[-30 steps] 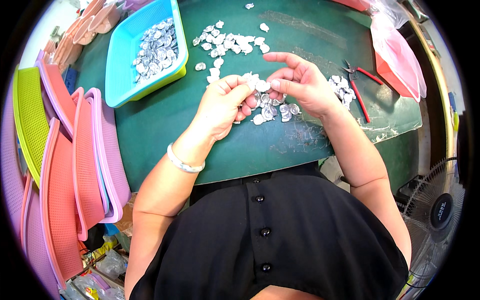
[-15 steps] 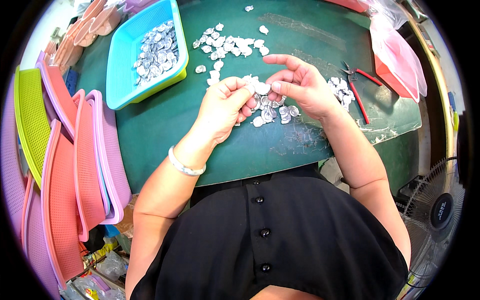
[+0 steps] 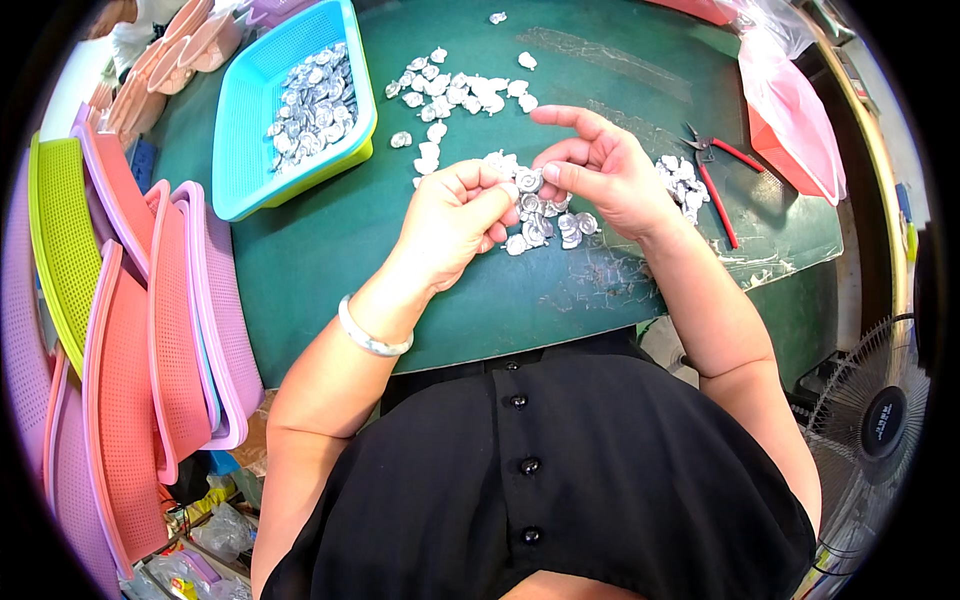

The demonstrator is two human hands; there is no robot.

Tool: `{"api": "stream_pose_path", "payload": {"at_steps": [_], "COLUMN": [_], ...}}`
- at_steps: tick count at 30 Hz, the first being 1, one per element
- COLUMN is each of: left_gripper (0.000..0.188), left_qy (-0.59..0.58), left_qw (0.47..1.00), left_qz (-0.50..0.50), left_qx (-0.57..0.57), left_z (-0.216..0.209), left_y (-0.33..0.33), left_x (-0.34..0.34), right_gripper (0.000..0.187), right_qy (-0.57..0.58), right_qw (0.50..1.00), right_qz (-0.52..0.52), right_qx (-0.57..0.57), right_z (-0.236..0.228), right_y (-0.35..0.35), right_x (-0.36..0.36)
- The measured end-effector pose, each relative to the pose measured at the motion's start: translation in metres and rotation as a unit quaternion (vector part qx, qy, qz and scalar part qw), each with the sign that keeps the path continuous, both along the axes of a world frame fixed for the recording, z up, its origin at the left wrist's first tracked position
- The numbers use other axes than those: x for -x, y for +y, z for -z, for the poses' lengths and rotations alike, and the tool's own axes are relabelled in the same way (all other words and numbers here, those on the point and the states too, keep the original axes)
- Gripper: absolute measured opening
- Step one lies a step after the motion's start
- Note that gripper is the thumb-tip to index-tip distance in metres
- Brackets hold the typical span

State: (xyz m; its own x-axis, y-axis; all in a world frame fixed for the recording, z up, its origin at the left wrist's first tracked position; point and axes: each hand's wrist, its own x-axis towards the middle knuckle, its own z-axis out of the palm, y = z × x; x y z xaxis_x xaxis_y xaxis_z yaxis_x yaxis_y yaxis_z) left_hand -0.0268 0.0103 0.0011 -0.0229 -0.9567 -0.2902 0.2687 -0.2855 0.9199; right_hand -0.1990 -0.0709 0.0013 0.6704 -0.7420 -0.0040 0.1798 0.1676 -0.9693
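Observation:
A small round silver metal piece [image 3: 528, 180] with ring-like ridges on its face sits between the fingertips of both hands, above the table. My right hand [image 3: 612, 182] pinches its right edge between thumb and finger, the index finger stretched out above. On the other side my left hand [image 3: 455, 218] is closed, thumb against curled fingers. Its tips come up to the piece's left edge; what lies between them is hidden. Right below the hands is a pile of similar metal pieces [image 3: 536, 226], partly covered by the fingers.
A blue basket [image 3: 232, 150], nested in a green one, holds many silver pieces at the left. More loose pieces [image 3: 470, 92] lie beyond my hands. Red-handled cutters [image 3: 712, 180] rest beside a small heap [image 3: 682, 185] at the right. Coloured baskets [image 3: 125, 400] stack at left; a fan [image 3: 880, 420] stands lower right.
The metal piece between my fingers has turned from a plain pale side to its ridged face. My left hand has shifted slightly right and down; my right hand has barely moved.

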Motion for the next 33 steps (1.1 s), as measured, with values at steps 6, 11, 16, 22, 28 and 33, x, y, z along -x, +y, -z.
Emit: {"api": "stream_pose_path", "payload": {"at_steps": [6,11,16,22,28,33], "left_gripper": [0.007,0.007,0.007,0.007,0.008,0.007], "left_qy": [-0.028,-0.031,-0.073,-0.018,0.009,-0.067], "left_qw": [0.999,0.999,0.996,0.999,0.999,0.997], "left_qz": [0.043,0.036,0.031,0.028,0.008,-0.017], "left_qx": [-0.007,-0.001,0.042,-0.003,-0.031,0.041], "left_z": [0.0028,0.0013,0.0063,0.0031,0.003,0.0047], "left_y": [0.0021,0.0022,0.0024,0.0022,0.001,0.0019], "left_x": [0.0038,0.0054,0.0063,0.0054,0.0032,0.0044], "right_gripper": [0.046,0.046,0.048,0.05,0.054,0.056], "right_qy": [0.039,0.027,0.02,-0.002,-0.018,-0.034], "right_qw": [0.999,1.0,1.0,1.0,0.999,0.998], "right_qz": [0.0,-0.011,-0.019,-0.017,-0.03,-0.039], "right_qx": [0.017,0.007,-0.007,-0.003,0.017,0.039], "right_z": [-0.0006,-0.0012,-0.0023,-0.0005,0.0022,0.0051], "right_y": [-0.0001,0.0005,0.0018,0.0016,-0.0003,-0.0026], "right_x": [0.0003,0.0014,0.0002,0.0002,0.0012,0.0011]}}
